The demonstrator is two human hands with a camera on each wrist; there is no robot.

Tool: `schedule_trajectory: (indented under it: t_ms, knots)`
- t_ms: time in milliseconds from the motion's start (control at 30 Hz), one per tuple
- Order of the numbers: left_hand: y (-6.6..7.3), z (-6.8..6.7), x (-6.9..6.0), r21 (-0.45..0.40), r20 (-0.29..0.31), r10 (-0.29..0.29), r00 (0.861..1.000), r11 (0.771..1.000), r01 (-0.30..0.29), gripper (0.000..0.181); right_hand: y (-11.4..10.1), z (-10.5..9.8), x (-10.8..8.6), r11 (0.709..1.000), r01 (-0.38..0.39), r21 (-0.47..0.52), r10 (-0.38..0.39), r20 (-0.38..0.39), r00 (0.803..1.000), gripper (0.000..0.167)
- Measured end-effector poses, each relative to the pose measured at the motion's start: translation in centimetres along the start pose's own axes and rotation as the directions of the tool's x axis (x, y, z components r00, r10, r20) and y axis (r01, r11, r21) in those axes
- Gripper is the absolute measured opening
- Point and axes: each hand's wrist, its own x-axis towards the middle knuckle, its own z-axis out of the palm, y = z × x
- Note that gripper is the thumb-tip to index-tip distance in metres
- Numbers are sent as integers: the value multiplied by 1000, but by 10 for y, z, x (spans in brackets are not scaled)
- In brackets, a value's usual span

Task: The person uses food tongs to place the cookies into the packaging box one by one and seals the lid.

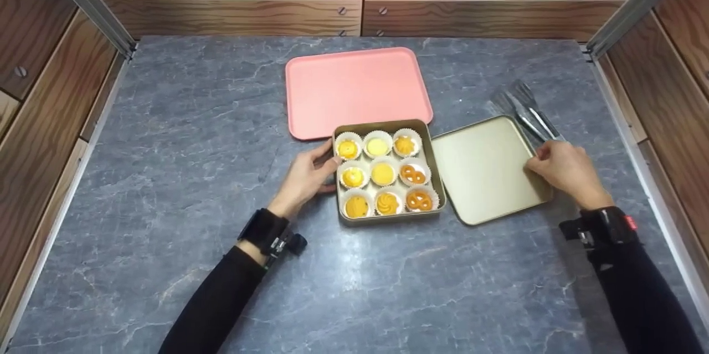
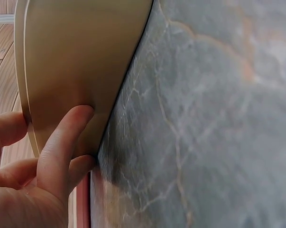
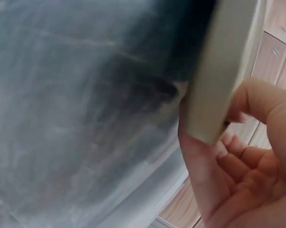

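Observation:
A square gold tin stands uncovered, holding several small pastries in white paper cups. Two are pretzel-shaped cookies, at its right side. My left hand touches the tin's left wall from outside; in the left wrist view the thumb lies against the gold wall and another finger reaches the rim. My right hand pinches the right edge of the flat gold lid, thumb on one face and fingers under it. In the right wrist view the lid's edge stands off the tabletop.
A pink tray lies behind the tin, close to its back edge. Metal tongs lie beyond the lid, at the right. The grey marbled tabletop is bounded by wood-patterned walls at the back and sides.

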Motion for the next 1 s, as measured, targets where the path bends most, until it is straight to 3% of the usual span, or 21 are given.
schedule_trajectory:
  t_ms: [167, 400, 500, 633, 767, 900, 1000]
  knots:
    - [2, 1, 1, 11, -15, -5, 1000, 1000, 5, 66, 0, -20, 0, 990, -28, 136, 6, 161, 987, 53]
    - [3, 2, 0, -10, -11, -24, 1000, 1000, 24, 68, -2, -38, -11, 922, -138, 362, -1, 358, 934, 43]
    - [2, 2, 0, -20, -13, -25, 1000, 999, 25, 68, -3, -45, -14, 893, -159, 421, -14, 379, 925, 43]
    - [1, 1, 1, -23, -20, -13, 1000, 1000, 13, 67, -3, -53, -18, 875, -134, 465, -16, 304, 953, 46]
    - [2, 1, 0, -21, -22, -18, 1000, 1000, 17, 68, -7, -64, -22, 855, -117, 506, 9, 211, 977, 38]
    - [2, 1, 0, -30, -15, -30, 999, 999, 29, 68, -20, -70, -28, 816, -68, 574, 65, 26, 998, 22]
    - [1, 0, -1, -42, -8, -33, 999, 999, 32, 68, -37, -67, -31, 810, 11, 586, 99, -156, 983, 16]
